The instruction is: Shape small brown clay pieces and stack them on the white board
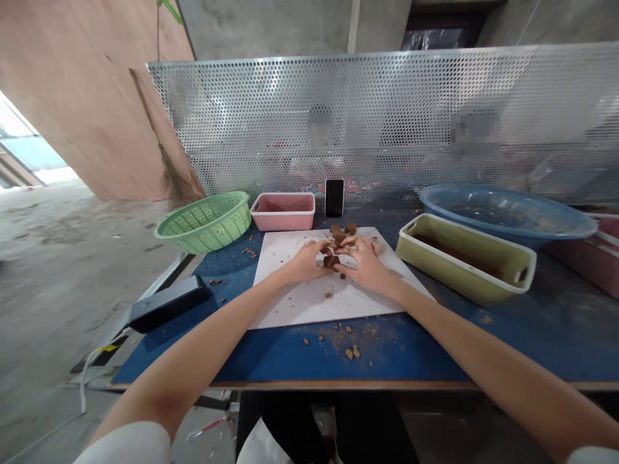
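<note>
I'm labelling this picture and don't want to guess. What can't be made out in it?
All in the head view:
Brown lump: partly covered by the left hand and right hand.
Blue basin: lower near side hidden by the olive bin.
Far-right pink box: cut off by the right edge.
Space behind the perforated panel: blurred by its mesh.
Crumbs on the white board: too small to identify.

From my remote seat I made out a short white left sleeve point(126, 444) with a smooth, rounded cuff, and only a sliver of the matching right sleeve point(592, 456). The forearms point(227, 335) were bare, down to an ungloved left hand point(308, 261) and right hand point(365, 265). Lower down I saw black legwear point(374, 425) and a pointed white flap point(264, 446), its material unclear to me.
</note>
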`<control>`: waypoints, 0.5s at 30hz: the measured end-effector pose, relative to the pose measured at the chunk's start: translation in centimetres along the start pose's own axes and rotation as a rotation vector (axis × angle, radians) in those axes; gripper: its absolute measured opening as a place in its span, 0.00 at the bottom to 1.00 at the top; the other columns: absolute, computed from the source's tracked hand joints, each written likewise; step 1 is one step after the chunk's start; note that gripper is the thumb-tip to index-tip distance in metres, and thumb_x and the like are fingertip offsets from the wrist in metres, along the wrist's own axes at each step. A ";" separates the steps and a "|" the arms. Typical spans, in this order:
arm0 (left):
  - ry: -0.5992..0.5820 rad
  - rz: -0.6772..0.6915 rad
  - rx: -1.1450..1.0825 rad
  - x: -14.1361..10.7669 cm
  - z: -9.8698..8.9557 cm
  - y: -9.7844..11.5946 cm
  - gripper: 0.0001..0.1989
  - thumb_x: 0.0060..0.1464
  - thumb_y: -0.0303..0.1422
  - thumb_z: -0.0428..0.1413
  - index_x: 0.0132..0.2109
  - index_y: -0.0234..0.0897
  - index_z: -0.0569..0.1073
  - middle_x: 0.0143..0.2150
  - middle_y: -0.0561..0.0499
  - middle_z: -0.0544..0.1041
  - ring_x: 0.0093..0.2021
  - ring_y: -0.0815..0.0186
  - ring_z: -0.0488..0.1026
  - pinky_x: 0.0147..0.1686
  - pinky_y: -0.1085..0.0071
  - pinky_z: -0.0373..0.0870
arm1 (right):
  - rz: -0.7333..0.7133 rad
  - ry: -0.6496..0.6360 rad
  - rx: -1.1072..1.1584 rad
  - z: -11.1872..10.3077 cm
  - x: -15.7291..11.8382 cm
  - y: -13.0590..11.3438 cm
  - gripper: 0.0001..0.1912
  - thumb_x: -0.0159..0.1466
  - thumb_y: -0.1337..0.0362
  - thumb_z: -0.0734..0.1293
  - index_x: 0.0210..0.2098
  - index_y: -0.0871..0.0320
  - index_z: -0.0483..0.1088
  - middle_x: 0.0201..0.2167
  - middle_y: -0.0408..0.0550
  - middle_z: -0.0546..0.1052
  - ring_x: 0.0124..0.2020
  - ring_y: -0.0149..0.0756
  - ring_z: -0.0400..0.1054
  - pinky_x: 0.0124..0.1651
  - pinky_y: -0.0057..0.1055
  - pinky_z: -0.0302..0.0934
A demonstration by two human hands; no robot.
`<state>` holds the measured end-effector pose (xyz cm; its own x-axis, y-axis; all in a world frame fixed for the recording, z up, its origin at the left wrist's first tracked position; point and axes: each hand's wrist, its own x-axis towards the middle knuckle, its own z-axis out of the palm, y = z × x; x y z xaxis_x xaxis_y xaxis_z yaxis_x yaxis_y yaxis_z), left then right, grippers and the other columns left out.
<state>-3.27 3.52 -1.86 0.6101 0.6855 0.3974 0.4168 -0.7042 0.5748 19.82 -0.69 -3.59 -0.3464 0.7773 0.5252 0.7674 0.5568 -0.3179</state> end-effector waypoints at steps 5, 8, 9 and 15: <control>0.011 -0.021 -0.043 -0.1 0.6 -1.0 0.30 0.51 0.39 0.70 0.60 0.40 0.74 0.52 0.44 0.82 0.54 0.52 0.78 0.58 0.56 0.69 | 0.018 -0.029 0.008 0.3 -0.1 0.4 0.14 0.70 0.51 0.71 0.51 0.50 0.80 0.59 0.55 0.72 0.65 0.57 0.63 0.66 0.59 0.57; 0.013 -0.046 -0.096 -0.2 0.8 -1.2 0.30 0.51 0.38 0.69 0.61 0.39 0.73 0.53 0.43 0.82 0.53 0.54 0.80 0.57 0.57 0.70 | 0.029 -0.050 0.010 0.4 -0.1 0.5 0.15 0.69 0.50 0.72 0.50 0.51 0.80 0.59 0.56 0.72 0.65 0.59 0.62 0.65 0.60 0.57; 0.019 -0.050 -0.110 -0.3 0.9 -1.1 0.31 0.52 0.37 0.69 0.61 0.39 0.73 0.53 0.43 0.82 0.53 0.54 0.80 0.57 0.58 0.71 | 0.040 -0.053 0.010 0.4 -0.1 0.5 0.15 0.68 0.50 0.72 0.50 0.51 0.80 0.60 0.56 0.72 0.65 0.59 0.62 0.65 0.60 0.57; 0.021 -0.106 -0.160 -0.3 0.5 0.1 0.36 0.50 0.37 0.71 0.64 0.41 0.71 0.52 0.45 0.84 0.52 0.55 0.82 0.55 0.60 0.73 | 0.090 -0.079 0.011 0.3 -0.1 0.2 0.14 0.70 0.49 0.71 0.47 0.51 0.80 0.61 0.56 0.72 0.64 0.61 0.63 0.61 0.60 0.59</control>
<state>-3.11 3.14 -2.29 0.5533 0.7591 0.3430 0.3645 -0.5909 0.7198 19.85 -0.57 -3.94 -0.3181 0.8447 0.4304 0.7913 0.4866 -0.3702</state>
